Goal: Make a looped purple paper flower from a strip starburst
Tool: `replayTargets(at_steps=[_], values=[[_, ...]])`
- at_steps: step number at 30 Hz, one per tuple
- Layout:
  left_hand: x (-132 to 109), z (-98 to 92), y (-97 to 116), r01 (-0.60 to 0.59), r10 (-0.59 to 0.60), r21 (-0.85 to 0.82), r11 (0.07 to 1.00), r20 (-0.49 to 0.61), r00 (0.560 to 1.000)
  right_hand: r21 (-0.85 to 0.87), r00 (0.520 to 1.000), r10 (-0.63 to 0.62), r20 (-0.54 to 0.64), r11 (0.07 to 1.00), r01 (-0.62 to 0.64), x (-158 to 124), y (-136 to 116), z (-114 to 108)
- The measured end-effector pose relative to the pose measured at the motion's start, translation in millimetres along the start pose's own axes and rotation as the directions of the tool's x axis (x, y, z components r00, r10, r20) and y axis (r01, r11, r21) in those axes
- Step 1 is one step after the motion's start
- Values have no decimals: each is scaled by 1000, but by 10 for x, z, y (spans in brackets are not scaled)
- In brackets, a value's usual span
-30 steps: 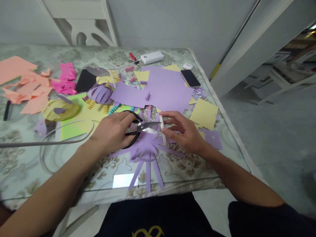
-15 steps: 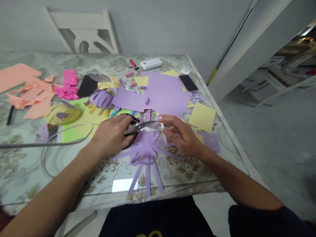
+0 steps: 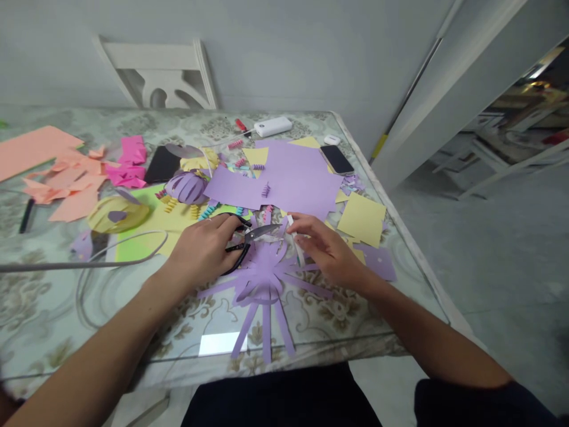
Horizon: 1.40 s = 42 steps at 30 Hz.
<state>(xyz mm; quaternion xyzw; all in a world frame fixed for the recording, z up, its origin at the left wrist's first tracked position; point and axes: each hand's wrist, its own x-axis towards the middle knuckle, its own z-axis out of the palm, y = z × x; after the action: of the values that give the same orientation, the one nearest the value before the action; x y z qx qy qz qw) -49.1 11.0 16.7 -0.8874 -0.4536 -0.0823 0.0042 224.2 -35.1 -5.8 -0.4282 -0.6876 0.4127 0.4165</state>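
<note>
Black-handled scissors (image 3: pixel 262 231) are gripped in my left hand (image 3: pixel 205 246), with the blades pointing right. Between the fingers of my right hand (image 3: pixel 326 249) is a narrow white strip (image 3: pixel 295 240), hanging down at a slant; its material is hard to tell. The scissor tips stop just short of the strip. Below both hands a purple paper cutout (image 3: pixel 262 276) lies on the table, its long strips fanning outward and some curled into loops. Small white scraps sit under the blades.
A large purple sheet (image 3: pixel 302 178), yellow paper squares (image 3: pixel 362 218) and a phone (image 3: pixel 336 160) lie beyond my hands. Purple (image 3: pixel 185 187) and yellow (image 3: pixel 118 213) paper figures stand left. A grey cable (image 3: pixel 89 265) crosses the left side. A white power bank (image 3: pixel 273 126) sits at the back.
The scissor tips have drawn slightly away from the white strip, leaving a small gap. My right hand still holds the strip. The view has tilted up a little.
</note>
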Motion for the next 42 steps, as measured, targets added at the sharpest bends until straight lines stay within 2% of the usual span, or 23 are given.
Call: replayTargets(at_steps=[4,9,13,17,20,27,34,42], values=[[2,10,-8,1,-1,5,1000,5,1000,120,996,85,2,989,-85,1,-20,-6],[2,13,-12,-1,1,-1,1000,9,1000,245,970,235,69,938,-245,16,-48,-32],[3,29,-14,10,-10,17,1000,20,1000,274,955,291,57,915,-295,32,-52,-61],[-3,20,-3,7,-8,31,999,22,1000,374,941,329,79,865,-334,45,-4,-110],[-8,-1,11,7,-8,34,999,32,999,386,946,315,83,864,-322,45,36,-145],[-6,-4,23,32,-32,30,999,27,999,194,981,196,12,962,-194,21,1,-111],[-4,-29,25,46,-47,25,999,36,998,126,986,166,7,978,-165,1,-9,-88],[-2,-33,50,91,-92,20,996,66,994,131,990,137,26,982,-139,-10,-8,-51]])
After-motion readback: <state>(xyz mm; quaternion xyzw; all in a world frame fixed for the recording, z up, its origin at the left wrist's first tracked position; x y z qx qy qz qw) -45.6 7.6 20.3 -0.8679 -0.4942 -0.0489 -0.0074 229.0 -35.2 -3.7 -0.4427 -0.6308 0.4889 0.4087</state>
